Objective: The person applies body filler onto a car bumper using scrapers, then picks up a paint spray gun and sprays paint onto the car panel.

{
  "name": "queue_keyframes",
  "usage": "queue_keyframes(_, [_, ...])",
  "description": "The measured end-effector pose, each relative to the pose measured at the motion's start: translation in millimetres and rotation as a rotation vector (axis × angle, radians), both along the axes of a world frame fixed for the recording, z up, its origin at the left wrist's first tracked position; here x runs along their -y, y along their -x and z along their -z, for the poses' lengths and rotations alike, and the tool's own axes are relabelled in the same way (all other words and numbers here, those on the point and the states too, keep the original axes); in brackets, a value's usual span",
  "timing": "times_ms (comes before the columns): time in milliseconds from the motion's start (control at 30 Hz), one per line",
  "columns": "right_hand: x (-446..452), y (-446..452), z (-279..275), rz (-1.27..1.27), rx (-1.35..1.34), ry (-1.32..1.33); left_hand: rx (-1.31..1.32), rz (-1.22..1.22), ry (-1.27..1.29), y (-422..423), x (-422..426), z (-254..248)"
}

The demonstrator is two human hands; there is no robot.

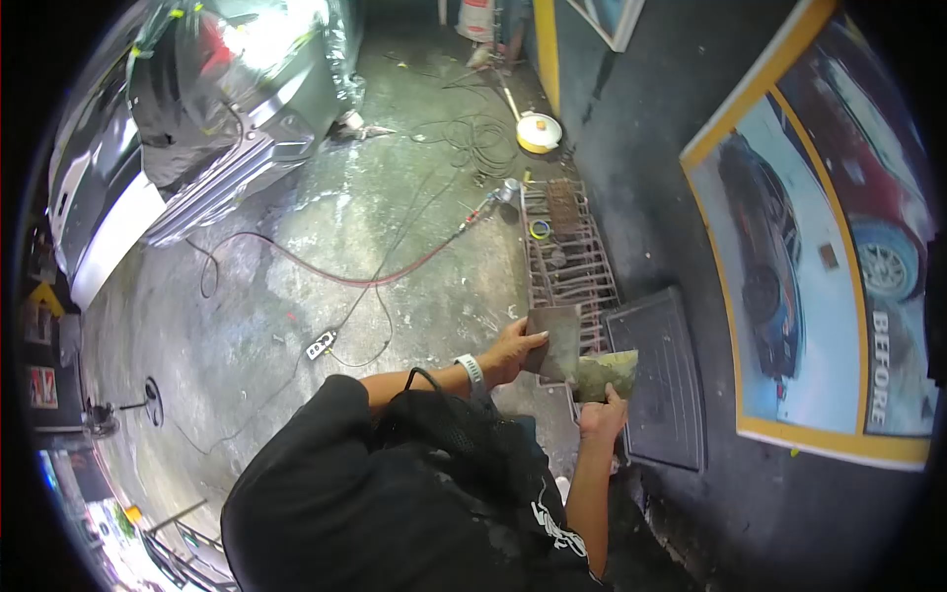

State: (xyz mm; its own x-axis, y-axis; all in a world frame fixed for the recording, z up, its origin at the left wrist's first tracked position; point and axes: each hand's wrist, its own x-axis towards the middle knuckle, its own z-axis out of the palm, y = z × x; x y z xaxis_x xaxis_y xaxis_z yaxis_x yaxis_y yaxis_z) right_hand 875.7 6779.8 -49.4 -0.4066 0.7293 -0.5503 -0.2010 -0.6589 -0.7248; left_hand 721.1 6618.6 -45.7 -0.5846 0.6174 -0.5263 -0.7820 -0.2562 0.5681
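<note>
My left hand (509, 353), with a pale band on its wrist, grips a flat grey-brown sheet (558, 335) at its left edge, the thumb lying across its face. Just below and to the right, a flat sheet with greenish-yellow smears (608, 373) is held by my right hand (602, 418), one finger stretched along its surface. The two sheets touch or overlap at their near corners; which one lies on top I cannot tell. What they are made of is not plain either.
A barred metal rack (562, 261) stands beyond my hands, beside a dark panel (659, 380) against the wall. A red hose (395, 278) and a power strip (321, 344) lie on the floor. A plastic-draped car (222, 118) stands at the upper left.
</note>
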Motion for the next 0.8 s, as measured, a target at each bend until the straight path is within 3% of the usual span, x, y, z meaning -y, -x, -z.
queue_keyframes(133, [14.5, 33.2, 35.6, 0.004, -0.105, 0.341, 0.066, -0.175, 0.027, -20.3, 21.8, 28.0])
queue_keyframes(267, [47.0, 45.3, 68.4, -0.078, -0.084, 0.252, 0.164, -0.194, 0.117, -47.3, 25.8, 52.1])
queue_keyframes(367, [53.8, 41.6, 59.3, -0.148, -0.128, 0.428, 0.159, -0.232, 0.151, -58.0, 20.1, 70.1])
queue_keyframes(400, [52.4, 38.6, 53.6, -0.206, -0.128, 0.373, 0.165, -0.259, 0.110, -58.5, 16.4, 46.3])
queue_keyframes(467, [41.9, 31.4, 49.7, -0.259, -0.133, 0.325, 0.136, -0.265, 0.112, -63.8, 9.1, 45.8])
queue_keyframes(533, [29.4, 15.6, 54.7, -0.560, 0.103, 0.036, 0.113, -0.268, 0.125, -70.4, 5.2, 49.0])
queue_keyframes(633, [16.1, -1.4, 74.6, -0.432, -0.119, 0.205, 0.096, -0.152, 0.194, -77.9, 6.5, 52.4])
queue_keyframes(700, [-7.8, -19.5, 120.8, -0.439, 0.002, 0.189, 0.064, 0.102, 0.436, -79.5, 21.4, 44.0])
queue_keyframes(733, [-21.1, -30.3, 147.6, -0.453, 0.114, 0.165, -0.004, 0.181, 0.518, -83.6, 33.3, 42.8])
queue_keyframes(800, [-45.4, -41.1, 179.3, -0.421, 0.078, 0.217, -0.323, 0.280, 0.712, -107.8, 79.5, 90.7])
